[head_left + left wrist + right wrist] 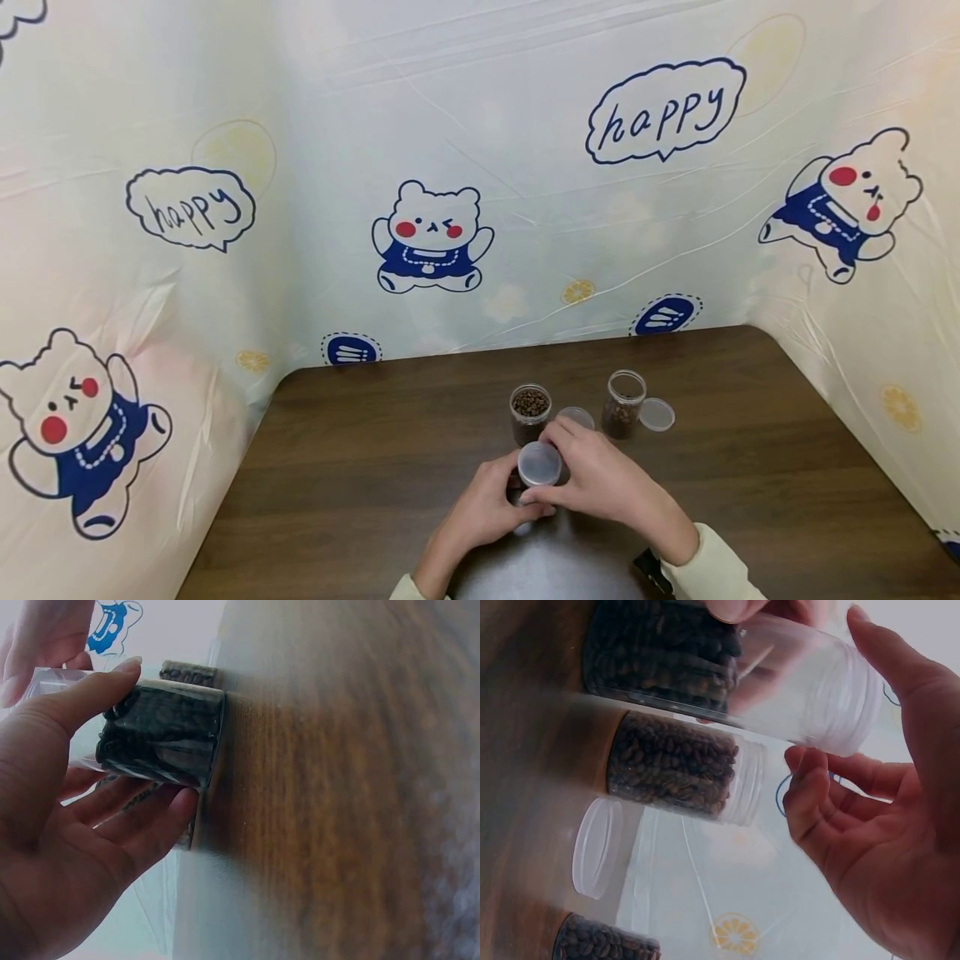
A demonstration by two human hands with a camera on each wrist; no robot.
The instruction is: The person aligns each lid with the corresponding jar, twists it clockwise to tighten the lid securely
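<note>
A clear jar (161,731) of very dark coffee beans, filled partway, stands upright on the table. My left hand (487,504) grips its side, the thumb on one side and the fingers round the other, as the left wrist view shows. On top of the jar sits a translucent lid (539,463). My right hand (603,475) holds the lid by its rim between thumb and curled fingers. Just behind stands an uncapped jar (675,769) of brown coffee beans.
Farther right is another uncapped jar (622,408) with beans in its lower part. One loose lid (576,417) lies between the rear jars, another lid (657,414) to their right. A printed cloth (525,208) hangs behind the brown table (360,467). A small black object (652,571) is near my right wrist.
</note>
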